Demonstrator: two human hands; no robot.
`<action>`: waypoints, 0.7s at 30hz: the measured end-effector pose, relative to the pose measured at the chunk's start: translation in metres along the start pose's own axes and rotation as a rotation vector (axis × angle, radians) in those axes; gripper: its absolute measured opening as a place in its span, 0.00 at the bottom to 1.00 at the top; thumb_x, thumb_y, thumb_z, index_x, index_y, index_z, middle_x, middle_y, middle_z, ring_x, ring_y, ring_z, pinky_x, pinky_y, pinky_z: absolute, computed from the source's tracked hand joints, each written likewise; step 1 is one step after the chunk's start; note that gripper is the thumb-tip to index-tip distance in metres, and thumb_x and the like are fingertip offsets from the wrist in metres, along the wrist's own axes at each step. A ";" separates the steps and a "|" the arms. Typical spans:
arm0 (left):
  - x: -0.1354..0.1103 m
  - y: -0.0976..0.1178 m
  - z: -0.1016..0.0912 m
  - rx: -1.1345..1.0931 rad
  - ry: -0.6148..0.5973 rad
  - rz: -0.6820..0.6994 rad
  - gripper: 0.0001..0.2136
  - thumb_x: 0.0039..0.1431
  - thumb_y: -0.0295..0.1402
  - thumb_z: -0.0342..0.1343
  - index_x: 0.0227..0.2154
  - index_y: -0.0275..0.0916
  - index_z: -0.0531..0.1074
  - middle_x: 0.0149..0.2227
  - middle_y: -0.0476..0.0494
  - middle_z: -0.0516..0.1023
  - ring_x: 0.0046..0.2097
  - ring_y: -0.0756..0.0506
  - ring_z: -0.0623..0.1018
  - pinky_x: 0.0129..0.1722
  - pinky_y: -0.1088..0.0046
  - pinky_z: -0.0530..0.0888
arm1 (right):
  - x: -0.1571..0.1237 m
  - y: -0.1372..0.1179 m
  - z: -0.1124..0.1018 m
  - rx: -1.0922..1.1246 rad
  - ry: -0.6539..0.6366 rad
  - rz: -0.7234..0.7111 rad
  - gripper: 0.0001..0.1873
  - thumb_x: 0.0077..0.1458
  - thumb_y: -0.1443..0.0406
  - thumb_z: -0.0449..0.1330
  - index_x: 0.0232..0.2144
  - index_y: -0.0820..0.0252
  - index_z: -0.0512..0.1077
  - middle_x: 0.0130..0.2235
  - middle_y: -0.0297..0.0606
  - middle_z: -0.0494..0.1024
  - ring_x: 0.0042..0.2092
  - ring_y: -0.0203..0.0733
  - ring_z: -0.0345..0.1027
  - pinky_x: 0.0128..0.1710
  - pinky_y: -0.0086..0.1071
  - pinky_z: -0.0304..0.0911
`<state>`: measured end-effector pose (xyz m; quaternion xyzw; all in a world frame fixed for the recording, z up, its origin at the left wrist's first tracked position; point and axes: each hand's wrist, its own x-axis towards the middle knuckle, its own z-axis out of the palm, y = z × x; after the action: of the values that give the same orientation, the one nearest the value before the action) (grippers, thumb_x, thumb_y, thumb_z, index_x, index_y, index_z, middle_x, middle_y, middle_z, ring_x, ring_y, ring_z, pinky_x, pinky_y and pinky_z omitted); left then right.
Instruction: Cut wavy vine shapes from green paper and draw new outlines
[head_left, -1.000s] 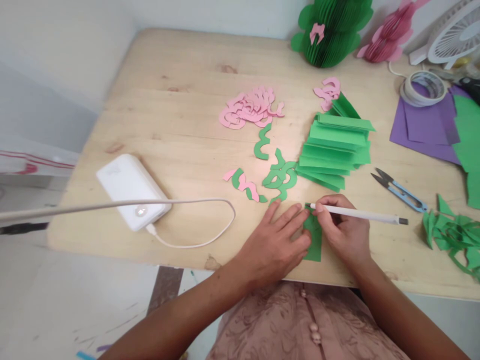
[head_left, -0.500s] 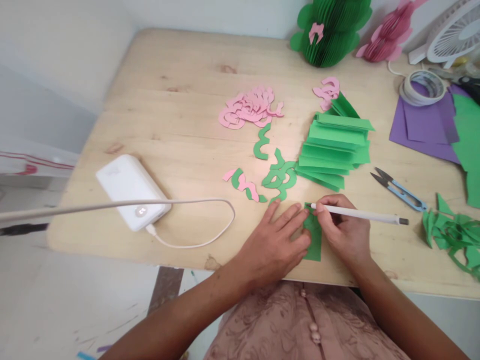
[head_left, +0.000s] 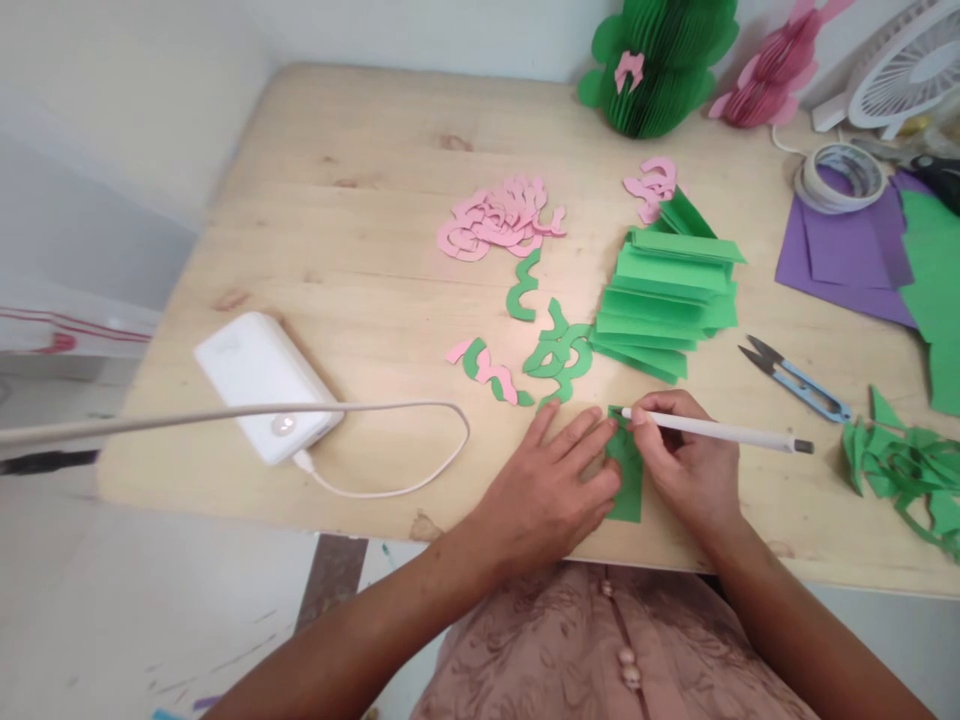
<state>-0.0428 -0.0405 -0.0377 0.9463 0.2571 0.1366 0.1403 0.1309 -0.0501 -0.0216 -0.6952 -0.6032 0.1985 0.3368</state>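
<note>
A small green paper rectangle (head_left: 627,490) lies near the table's front edge, its left side partly covered by my fingers. My left hand (head_left: 555,485) is flat with fingers spread, pressing on the paper and the wood beside it. In my right hand (head_left: 686,460) is a white pen (head_left: 720,429), its dark tip touching the top of the green paper. Just beyond my left fingertips are curvy green cut-outs (head_left: 561,355) and a wavy pink-and-green paper strip (head_left: 491,372). Folded green paper (head_left: 667,290) stands in pleats beyond the pen.
Blue-handled thread snips (head_left: 799,380) and green scraps (head_left: 911,475) lie to the right. Pink cut-outs (head_left: 499,218) are piled farther back. A white power bank (head_left: 262,385) with a cable sits at left. Tape rolls (head_left: 840,180) rest on purple paper (head_left: 847,250); a green honeycomb paper figure (head_left: 660,70) stands behind.
The view has shifted very slightly. Both hands, the pen and the green paper stay practically where they were.
</note>
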 end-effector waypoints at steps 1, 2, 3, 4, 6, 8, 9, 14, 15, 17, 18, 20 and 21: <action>0.000 0.000 0.000 -0.001 0.002 0.001 0.12 0.64 0.37 0.46 0.43 0.37 0.70 0.60 0.34 0.66 0.63 0.37 0.61 0.62 0.44 0.53 | 0.000 0.000 0.000 -0.002 0.000 0.002 0.05 0.54 0.66 0.56 0.26 0.58 0.68 0.23 0.31 0.72 0.20 0.33 0.62 0.19 0.26 0.58; 0.000 0.000 0.000 -0.001 0.002 0.001 0.12 0.64 0.37 0.46 0.43 0.37 0.70 0.60 0.34 0.66 0.63 0.37 0.61 0.62 0.44 0.52 | 0.000 0.000 0.000 -0.001 0.000 0.005 0.05 0.54 0.66 0.56 0.26 0.58 0.68 0.23 0.31 0.72 0.21 0.33 0.62 0.20 0.26 0.59; 0.000 0.000 0.000 0.001 0.003 0.001 0.12 0.64 0.37 0.46 0.43 0.37 0.70 0.60 0.34 0.66 0.63 0.37 0.61 0.62 0.44 0.52 | 0.000 0.000 0.000 0.001 0.001 0.007 0.05 0.54 0.66 0.56 0.26 0.58 0.68 0.23 0.31 0.72 0.21 0.33 0.63 0.20 0.26 0.59; 0.000 0.000 -0.001 0.003 0.002 0.001 0.12 0.64 0.36 0.46 0.43 0.37 0.70 0.60 0.34 0.66 0.63 0.37 0.61 0.63 0.44 0.52 | 0.000 0.000 0.000 0.003 0.002 0.009 0.05 0.54 0.66 0.56 0.27 0.58 0.68 0.23 0.31 0.72 0.21 0.33 0.63 0.20 0.26 0.59; 0.000 0.000 -0.001 0.008 -0.001 0.001 0.12 0.64 0.36 0.46 0.44 0.37 0.70 0.60 0.34 0.66 0.64 0.37 0.61 0.63 0.44 0.52 | 0.000 -0.001 -0.001 0.005 0.004 0.008 0.05 0.54 0.66 0.56 0.27 0.58 0.68 0.23 0.31 0.72 0.21 0.33 0.62 0.19 0.26 0.59; 0.000 0.000 -0.001 0.012 0.001 0.002 0.12 0.64 0.37 0.45 0.43 0.37 0.70 0.60 0.34 0.66 0.64 0.37 0.61 0.63 0.44 0.52 | 0.000 -0.001 -0.001 0.001 0.005 0.007 0.05 0.54 0.66 0.56 0.27 0.57 0.68 0.23 0.31 0.72 0.20 0.33 0.62 0.19 0.26 0.58; 0.000 0.000 0.000 0.012 0.001 0.002 0.12 0.64 0.37 0.45 0.43 0.37 0.70 0.60 0.34 0.66 0.64 0.37 0.61 0.63 0.44 0.52 | 0.000 -0.002 -0.001 -0.002 0.005 0.009 0.05 0.54 0.66 0.56 0.26 0.57 0.68 0.22 0.31 0.72 0.20 0.33 0.61 0.19 0.26 0.58; 0.000 0.001 -0.001 0.005 -0.004 -0.003 0.12 0.64 0.37 0.46 0.43 0.37 0.70 0.60 0.35 0.66 0.64 0.37 0.61 0.62 0.44 0.53 | -0.001 -0.001 -0.002 0.007 0.009 0.022 0.05 0.54 0.65 0.56 0.26 0.57 0.68 0.22 0.31 0.72 0.20 0.33 0.62 0.19 0.26 0.58; 0.001 0.001 -0.001 0.003 -0.003 -0.003 0.12 0.64 0.37 0.46 0.43 0.37 0.70 0.60 0.35 0.66 0.63 0.37 0.61 0.62 0.44 0.53 | -0.001 -0.001 -0.002 0.010 0.009 0.022 0.05 0.54 0.65 0.56 0.26 0.57 0.68 0.23 0.31 0.72 0.20 0.33 0.62 0.19 0.26 0.58; 0.001 0.001 -0.002 0.000 -0.003 -0.004 0.12 0.64 0.36 0.46 0.43 0.37 0.70 0.60 0.35 0.66 0.63 0.37 0.61 0.62 0.45 0.53 | -0.001 0.000 -0.002 0.013 0.005 0.021 0.05 0.54 0.65 0.56 0.26 0.58 0.68 0.23 0.31 0.72 0.20 0.33 0.62 0.19 0.26 0.58; 0.001 0.001 -0.002 -0.001 -0.003 -0.005 0.12 0.64 0.36 0.46 0.43 0.37 0.70 0.60 0.35 0.66 0.63 0.37 0.61 0.62 0.45 0.54 | -0.001 0.000 -0.002 0.015 0.005 0.020 0.05 0.54 0.65 0.56 0.26 0.58 0.68 0.23 0.31 0.72 0.21 0.34 0.62 0.19 0.26 0.59; 0.001 0.001 -0.002 -0.002 -0.001 -0.006 0.12 0.64 0.36 0.46 0.42 0.37 0.70 0.60 0.34 0.66 0.63 0.37 0.61 0.62 0.45 0.54 | -0.001 0.000 -0.002 0.016 0.001 0.019 0.05 0.54 0.66 0.56 0.26 0.58 0.68 0.23 0.31 0.72 0.21 0.34 0.63 0.19 0.26 0.59; 0.000 0.000 -0.002 -0.001 0.001 -0.004 0.12 0.64 0.36 0.46 0.42 0.37 0.70 0.60 0.34 0.66 0.63 0.37 0.61 0.62 0.44 0.54 | -0.001 0.000 -0.002 0.016 0.001 0.018 0.05 0.54 0.66 0.56 0.26 0.58 0.68 0.23 0.31 0.72 0.21 0.33 0.62 0.19 0.26 0.58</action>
<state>-0.0429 -0.0402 -0.0355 0.9456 0.2591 0.1371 0.1411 0.1320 -0.0516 -0.0202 -0.6979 -0.5952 0.2060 0.3410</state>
